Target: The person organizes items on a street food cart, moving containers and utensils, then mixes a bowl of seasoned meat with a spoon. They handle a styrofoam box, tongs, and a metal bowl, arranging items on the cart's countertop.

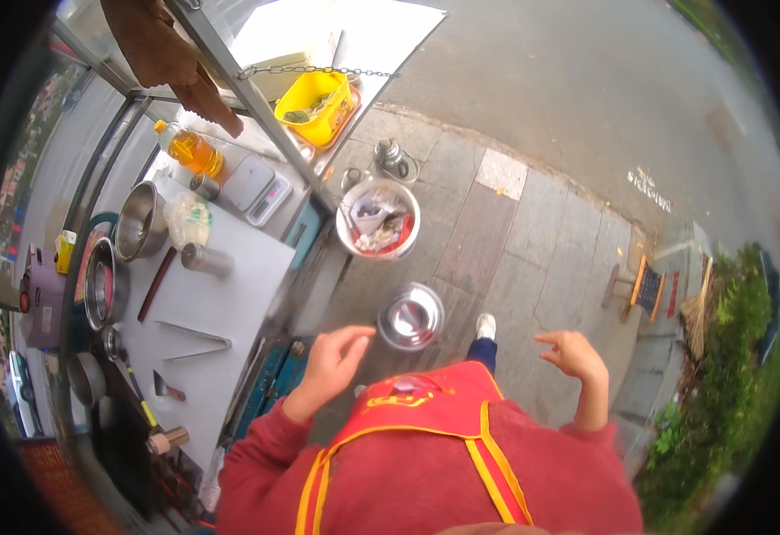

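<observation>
Left hand (329, 370) is hovering, thumb and fingers parted; the right hand (577, 358) is hanging empty, loosely curled. Just beyond, a steel bowl (411, 317) is gleaming, seemingly being reached for, probably needing a rim grip.

Beyond my matt red cloth apron (452, 394) I see a glossy round silver metal bowl (411, 318), rough grey rectangular stone paving (513, 245), and, far left, a smooth yellow plastic tub (324, 132).
</observation>
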`<control>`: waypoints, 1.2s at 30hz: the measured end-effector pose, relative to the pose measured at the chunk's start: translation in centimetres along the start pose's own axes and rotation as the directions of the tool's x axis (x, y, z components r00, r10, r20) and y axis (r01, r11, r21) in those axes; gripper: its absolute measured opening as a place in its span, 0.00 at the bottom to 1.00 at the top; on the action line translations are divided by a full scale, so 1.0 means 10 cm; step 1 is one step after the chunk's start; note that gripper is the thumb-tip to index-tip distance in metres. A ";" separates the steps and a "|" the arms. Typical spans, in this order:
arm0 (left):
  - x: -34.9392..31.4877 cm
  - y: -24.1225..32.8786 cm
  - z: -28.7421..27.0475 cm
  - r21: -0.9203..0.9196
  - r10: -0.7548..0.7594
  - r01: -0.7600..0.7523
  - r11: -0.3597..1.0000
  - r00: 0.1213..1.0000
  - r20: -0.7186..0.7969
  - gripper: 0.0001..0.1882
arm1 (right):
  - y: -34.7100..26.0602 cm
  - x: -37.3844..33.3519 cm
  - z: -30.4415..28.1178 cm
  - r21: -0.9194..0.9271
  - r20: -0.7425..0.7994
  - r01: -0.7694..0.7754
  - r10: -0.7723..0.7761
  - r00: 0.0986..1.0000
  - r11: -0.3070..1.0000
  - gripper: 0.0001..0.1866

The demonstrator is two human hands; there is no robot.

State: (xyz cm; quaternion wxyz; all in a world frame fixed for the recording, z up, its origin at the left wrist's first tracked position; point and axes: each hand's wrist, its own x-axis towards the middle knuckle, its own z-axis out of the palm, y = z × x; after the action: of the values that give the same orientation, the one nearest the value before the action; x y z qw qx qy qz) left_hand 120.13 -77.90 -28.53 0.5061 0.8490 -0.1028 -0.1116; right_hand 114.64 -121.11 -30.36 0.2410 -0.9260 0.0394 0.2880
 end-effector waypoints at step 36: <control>6.38 0.56 -2.03 -0.570 -0.324 -0.263 0.778 0.610 -0.723 0.27 | -1.98 7.23 -4.29 0.444 0.279 0.456 -0.603 0.748 0.771 0.22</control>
State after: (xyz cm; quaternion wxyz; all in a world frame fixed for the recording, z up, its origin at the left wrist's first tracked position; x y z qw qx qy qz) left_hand 186.66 -81.86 -19.67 0.7474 0.5903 0.1904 0.2382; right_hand 200.92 -119.02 -31.12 0.4758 -0.7591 -0.2300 0.3801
